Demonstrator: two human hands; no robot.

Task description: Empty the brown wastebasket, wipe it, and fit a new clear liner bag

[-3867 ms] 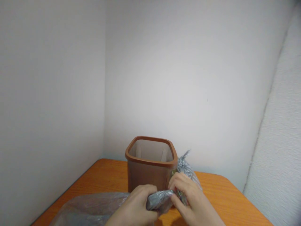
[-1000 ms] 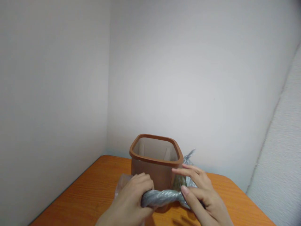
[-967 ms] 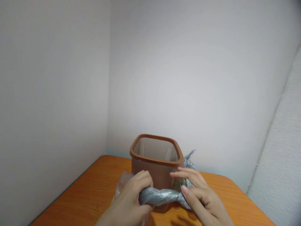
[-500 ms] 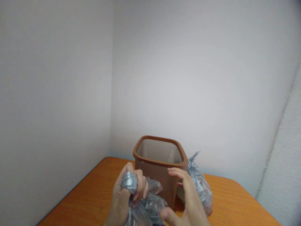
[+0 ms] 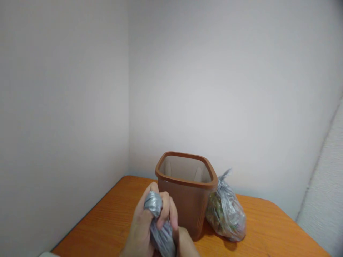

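Note:
My left hand (image 5: pixel 144 219) is closed around the gathered neck of a grey plastic bag (image 5: pixel 163 237), whose twisted end pokes up between thumb and fingers. Below the fist the plastic runs down in tight folds and leaves the bottom of the view. My right hand (image 5: pixel 186 244) is low against the bag's right side, its fingers hidden behind the plastic and the left hand. Just beyond both hands stands a brown bin (image 5: pixel 182 210) with an orange-brown rim, nothing visible inside its upper part.
A second grey plastic bag (image 5: pixel 227 214), filled and knotted at the top, rests right of the bin on the wooden table (image 5: pixel 107 217). White walls meet behind the table, and a pale object (image 5: pixel 48 254) peeks in at the lower left.
My right hand, spread open before, has moved left and down against the bag. The bag's loose plastic is now drawn into tight folds. The view has shifted slightly.

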